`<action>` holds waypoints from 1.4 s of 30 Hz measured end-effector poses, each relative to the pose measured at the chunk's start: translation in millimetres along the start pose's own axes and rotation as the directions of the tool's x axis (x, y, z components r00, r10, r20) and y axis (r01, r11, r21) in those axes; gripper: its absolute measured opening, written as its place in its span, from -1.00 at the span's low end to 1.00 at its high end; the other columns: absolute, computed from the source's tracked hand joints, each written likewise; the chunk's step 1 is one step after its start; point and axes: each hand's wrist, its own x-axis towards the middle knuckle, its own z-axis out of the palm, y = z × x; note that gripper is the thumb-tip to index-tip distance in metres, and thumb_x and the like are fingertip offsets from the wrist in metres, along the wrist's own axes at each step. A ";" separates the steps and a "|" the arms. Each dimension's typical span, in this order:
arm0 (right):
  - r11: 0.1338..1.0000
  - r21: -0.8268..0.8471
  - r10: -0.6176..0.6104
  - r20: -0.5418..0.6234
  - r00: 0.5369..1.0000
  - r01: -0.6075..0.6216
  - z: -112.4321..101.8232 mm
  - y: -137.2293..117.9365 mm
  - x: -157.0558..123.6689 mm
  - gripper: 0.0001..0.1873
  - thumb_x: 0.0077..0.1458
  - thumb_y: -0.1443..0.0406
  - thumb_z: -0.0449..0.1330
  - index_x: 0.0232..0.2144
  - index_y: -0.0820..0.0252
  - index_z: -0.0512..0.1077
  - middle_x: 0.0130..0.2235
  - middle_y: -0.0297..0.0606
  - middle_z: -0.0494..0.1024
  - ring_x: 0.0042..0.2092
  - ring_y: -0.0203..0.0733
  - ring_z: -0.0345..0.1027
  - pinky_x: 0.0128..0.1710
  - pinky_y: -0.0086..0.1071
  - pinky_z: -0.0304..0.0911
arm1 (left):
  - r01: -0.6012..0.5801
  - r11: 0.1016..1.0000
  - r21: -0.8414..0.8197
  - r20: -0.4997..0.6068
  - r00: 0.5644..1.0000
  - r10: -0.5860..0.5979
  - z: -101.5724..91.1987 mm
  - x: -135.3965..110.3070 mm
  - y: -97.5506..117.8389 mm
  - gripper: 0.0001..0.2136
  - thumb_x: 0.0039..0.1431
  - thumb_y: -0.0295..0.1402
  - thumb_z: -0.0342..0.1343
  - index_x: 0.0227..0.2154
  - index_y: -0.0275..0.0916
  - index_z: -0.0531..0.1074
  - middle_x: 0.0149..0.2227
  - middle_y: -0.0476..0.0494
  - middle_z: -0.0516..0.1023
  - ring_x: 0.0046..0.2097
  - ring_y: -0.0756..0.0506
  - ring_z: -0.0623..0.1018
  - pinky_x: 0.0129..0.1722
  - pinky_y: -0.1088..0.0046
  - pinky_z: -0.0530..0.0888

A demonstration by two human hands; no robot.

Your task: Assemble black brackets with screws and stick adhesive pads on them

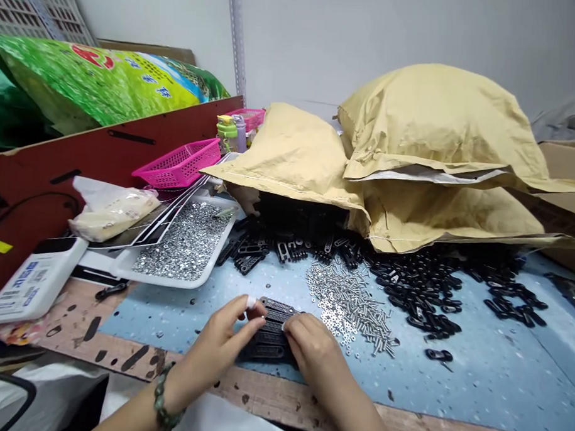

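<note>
My left hand (pixel 231 330) is at the left end of a row of flat black slotted plastic pieces (pixel 271 328) lying side by side near the table's front edge. Its thumb and index finger, which has a white wrap, come together in a pinch; whatever lies between them is too small to make out. Over the right end of the row, my right hand (pixel 315 345) has its fingers curled and pressed together, and its fingertips partly hide the pieces. Right of that hand spreads a pile of silver screws (pixel 371 316) mixed with small nuts (pixel 334 311).
A white tray (pixel 205 278) full of small metal nuts stands at the left. Paper sacks (pixel 436 126) and heaps of black parts (pixel 417 289) line the back. A pink basket (pixel 176 164), a white container (pixel 35 282) and a red-brown board (pixel 115 134) are at the left.
</note>
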 end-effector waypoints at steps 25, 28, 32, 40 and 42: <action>0.838 -0.367 0.339 -0.232 0.912 -0.405 -58.7 116.4 -41.4 -0.74 0.23 0.29 -0.08 -0.44 0.13 0.34 -0.37 -0.19 0.43 -0.30 -0.07 0.30 -0.27 -0.22 0.23 | -0.362 0.823 0.437 -0.002 0.915 0.404 51.0 -20.6 -19.8 -0.83 0.24 -0.59 -0.11 -0.38 -0.19 0.25 -0.44 -0.05 0.39 -0.36 -0.11 0.39 -0.32 0.32 0.27; 0.852 -0.353 0.326 -0.222 0.919 -0.387 -59.7 112.3 -40.2 -0.80 0.23 0.28 -0.07 -0.31 0.15 0.35 -0.24 -0.15 0.44 -0.20 -0.05 0.28 -0.21 -0.22 0.22 | -0.356 0.824 0.442 -0.014 0.915 0.403 52.4 -22.3 -21.3 -0.84 0.24 -0.59 -0.11 -0.35 -0.20 0.26 -0.44 -0.05 0.40 -0.36 -0.11 0.38 -0.31 0.31 0.27; 0.867 -0.335 0.325 -0.182 0.928 -0.369 -57.5 111.1 -35.5 -0.81 0.21 0.30 -0.04 -0.36 0.13 0.36 -0.28 -0.18 0.46 -0.24 -0.06 0.25 -0.23 -0.22 0.19 | -0.385 0.803 0.455 -0.004 0.901 0.434 55.6 -22.6 -21.7 -0.81 0.23 -0.61 -0.13 -0.37 -0.20 0.27 -0.43 -0.06 0.40 -0.34 -0.11 0.39 -0.30 0.31 0.27; 0.905 -0.113 0.381 -0.215 0.899 -0.410 -58.2 76.8 -28.9 -0.85 0.27 0.25 -0.07 -0.28 0.14 0.26 -0.33 -0.24 0.43 -0.32 -0.17 0.32 -0.33 -0.35 0.24 | -0.364 0.843 0.395 -0.061 0.906 0.420 55.1 -24.0 -21.8 -0.82 0.25 -0.63 -0.12 -0.37 -0.24 0.27 -0.41 -0.06 0.41 -0.34 -0.09 0.36 -0.32 0.34 0.25; 0.909 0.072 0.418 -0.152 0.896 -0.411 -51.8 50.8 -24.1 -0.86 0.28 0.25 -0.07 -0.28 0.12 0.26 -0.36 -0.29 0.41 -0.37 -0.22 0.32 -0.39 -0.42 0.23 | -0.362 0.846 0.391 -0.066 0.906 0.418 53.5 -24.4 -21.5 -0.82 0.25 -0.63 -0.12 -0.38 -0.25 0.27 -0.42 -0.06 0.41 -0.34 -0.09 0.36 -0.32 0.34 0.25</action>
